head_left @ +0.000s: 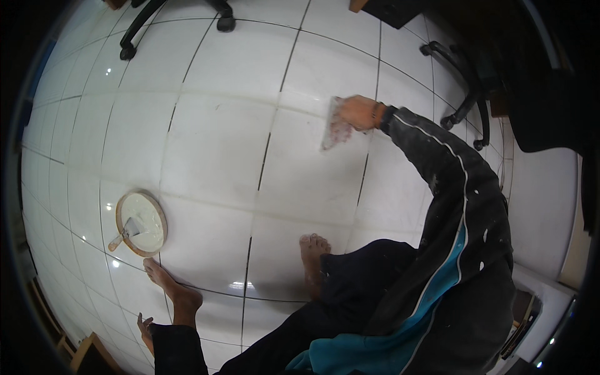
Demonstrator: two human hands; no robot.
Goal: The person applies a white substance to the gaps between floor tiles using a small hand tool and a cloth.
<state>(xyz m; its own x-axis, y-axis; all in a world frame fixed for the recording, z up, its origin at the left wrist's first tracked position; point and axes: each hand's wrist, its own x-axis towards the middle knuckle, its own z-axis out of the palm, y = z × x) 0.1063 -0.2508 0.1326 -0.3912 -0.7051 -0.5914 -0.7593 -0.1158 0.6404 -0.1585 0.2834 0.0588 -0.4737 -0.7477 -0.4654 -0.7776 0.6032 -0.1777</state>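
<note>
Head view: the right hand (356, 113) grasps a pale flat piece (327, 130), fingers laid along it, seemingly for even pressure on the tiles (219, 144); the paste bowl (164, 220) sits well left of that grip, presumably out of its way. The left hand's (145, 332) grip I cannot tell.

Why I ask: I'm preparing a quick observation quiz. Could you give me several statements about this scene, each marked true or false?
1. The right hand holds a thin, pale piece. True.
2. A putty knife rests in a round bowl, its handle over the edge. True.
3. The bowl holds blue liquid. False: it holds whitish paste.
4. The bowl stands right of the right hand. False: it stands to the left.
5. Both feet are covered. False: the left foot and right foot are bare.
6. A pale line runs along the dark right sleeve. True.
</note>
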